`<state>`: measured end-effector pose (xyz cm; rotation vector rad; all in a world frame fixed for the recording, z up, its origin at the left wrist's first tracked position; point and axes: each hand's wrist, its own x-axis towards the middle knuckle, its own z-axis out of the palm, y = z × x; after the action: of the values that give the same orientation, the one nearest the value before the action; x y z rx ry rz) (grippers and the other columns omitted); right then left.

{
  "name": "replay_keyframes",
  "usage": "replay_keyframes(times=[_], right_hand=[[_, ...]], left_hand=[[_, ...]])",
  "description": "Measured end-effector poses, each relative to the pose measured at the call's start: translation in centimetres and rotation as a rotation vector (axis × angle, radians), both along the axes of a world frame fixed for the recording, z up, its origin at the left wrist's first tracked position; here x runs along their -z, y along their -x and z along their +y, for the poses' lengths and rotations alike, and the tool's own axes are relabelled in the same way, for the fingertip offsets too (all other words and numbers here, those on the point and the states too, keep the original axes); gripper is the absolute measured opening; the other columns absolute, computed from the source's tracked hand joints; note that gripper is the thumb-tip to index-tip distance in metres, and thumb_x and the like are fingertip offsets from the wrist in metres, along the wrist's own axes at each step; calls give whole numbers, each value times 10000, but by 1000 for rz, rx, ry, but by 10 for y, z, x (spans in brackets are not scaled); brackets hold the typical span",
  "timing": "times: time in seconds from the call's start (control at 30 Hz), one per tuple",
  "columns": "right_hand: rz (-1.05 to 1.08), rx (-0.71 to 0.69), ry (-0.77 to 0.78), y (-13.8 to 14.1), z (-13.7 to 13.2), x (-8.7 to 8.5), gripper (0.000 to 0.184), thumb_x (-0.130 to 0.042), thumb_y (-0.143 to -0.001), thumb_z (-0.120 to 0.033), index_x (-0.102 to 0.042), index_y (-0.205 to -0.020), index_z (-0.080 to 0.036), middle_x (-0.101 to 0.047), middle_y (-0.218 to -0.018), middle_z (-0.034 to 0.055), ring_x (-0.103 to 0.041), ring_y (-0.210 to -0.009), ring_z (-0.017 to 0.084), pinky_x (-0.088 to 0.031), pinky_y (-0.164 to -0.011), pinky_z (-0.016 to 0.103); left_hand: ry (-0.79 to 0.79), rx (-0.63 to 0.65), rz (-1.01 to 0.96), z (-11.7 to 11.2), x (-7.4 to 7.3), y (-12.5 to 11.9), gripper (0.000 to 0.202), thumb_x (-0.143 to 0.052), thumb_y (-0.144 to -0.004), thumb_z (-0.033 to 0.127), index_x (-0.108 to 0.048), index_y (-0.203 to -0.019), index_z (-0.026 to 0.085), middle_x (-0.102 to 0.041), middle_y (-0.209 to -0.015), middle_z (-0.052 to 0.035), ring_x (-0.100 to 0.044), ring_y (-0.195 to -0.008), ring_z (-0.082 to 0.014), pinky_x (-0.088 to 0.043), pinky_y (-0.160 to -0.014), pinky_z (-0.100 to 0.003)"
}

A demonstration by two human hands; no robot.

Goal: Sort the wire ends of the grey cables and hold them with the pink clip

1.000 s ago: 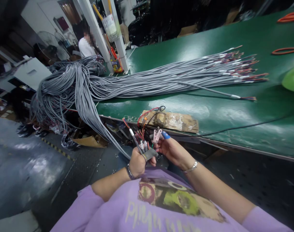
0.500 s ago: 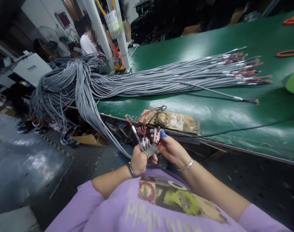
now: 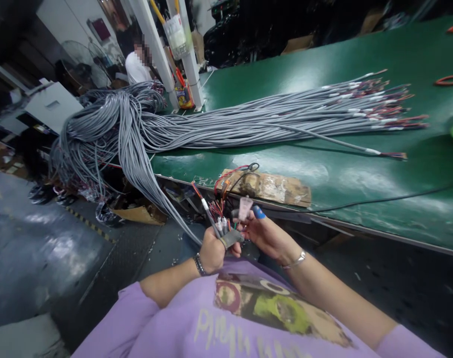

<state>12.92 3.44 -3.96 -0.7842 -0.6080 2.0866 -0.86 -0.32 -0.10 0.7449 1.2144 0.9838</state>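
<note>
My left hand (image 3: pixel 212 252) is closed in a fist around the end of a grey cable (image 3: pixel 163 206), whose coloured wires (image 3: pixel 218 211) fan up out of the grip. A grey finger cot covers one left finger. My right hand (image 3: pixel 267 234) pinches a small pale pink clip-like tool (image 3: pixel 245 208) right beside those wire ends; one right fingertip wears a blue cot. Both hands hover in front of my chest, just below the edge of the green table (image 3: pixel 345 174).
A thick bundle of grey cables (image 3: pixel 249 122) lies across the table and drapes off its left end in a heap (image 3: pixel 96 134). A worn cardboard pad (image 3: pixel 271 186) with red and black leads sits at the table edge. Another person (image 3: pixel 137 64) sits far left.
The pink tool in my right hand has lifted slightly and looks blurred. My left hand keeps its grip on the cable; the view shifted a little.
</note>
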Motion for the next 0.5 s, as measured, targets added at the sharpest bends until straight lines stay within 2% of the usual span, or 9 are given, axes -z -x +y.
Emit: replay_keyframes(times=[0.13, 0.23, 0.37, 0.5], right_hand=[[-226, -86, -126, -6, -7, -12, 559, -845, -495, -639, -653, -739, -174, -629, -679, -9, -525, -615, 119, -407, -588, 253], [-356, -161, -249, -6, -9, -21, 545, -827, -539, -629, -641, -750, -162, -629, -675, -13, -504, -620, 119, -394, -621, 270], [-414, -216, -291, -6, -9, -25, 521, -792, -576, -643, -593, -679, -173, -616, -616, -16, -498, -592, 124, -396, -623, 284], [-425, -217, -302, -8, -10, -22, 491, -777, -598, -628, -607, -688, -177, -615, -615, -11, -496, -580, 125, -396, -610, 287]], left_hand=[[-21, 74, 48, -5, 8, 10, 531, -801, -534, 625, -571, -521, 146, -565, -430, -11, -485, -361, -96, -433, -398, -233], [-49, 160, 90, -7, 12, 14, 516, -792, -573, 612, -583, -516, 144, -567, -438, -16, -506, -386, -102, -456, -430, -237], [-55, 196, 112, -7, 10, 15, 522, -804, -550, 615, -576, -515, 146, -565, -441, -14, -512, -395, -105, -459, -437, -239], [-45, 188, 121, -7, 8, 14, 575, -783, -532, 677, -560, -499, 147, -544, -431, -12, -503, -386, -103, -453, -428, -240]])
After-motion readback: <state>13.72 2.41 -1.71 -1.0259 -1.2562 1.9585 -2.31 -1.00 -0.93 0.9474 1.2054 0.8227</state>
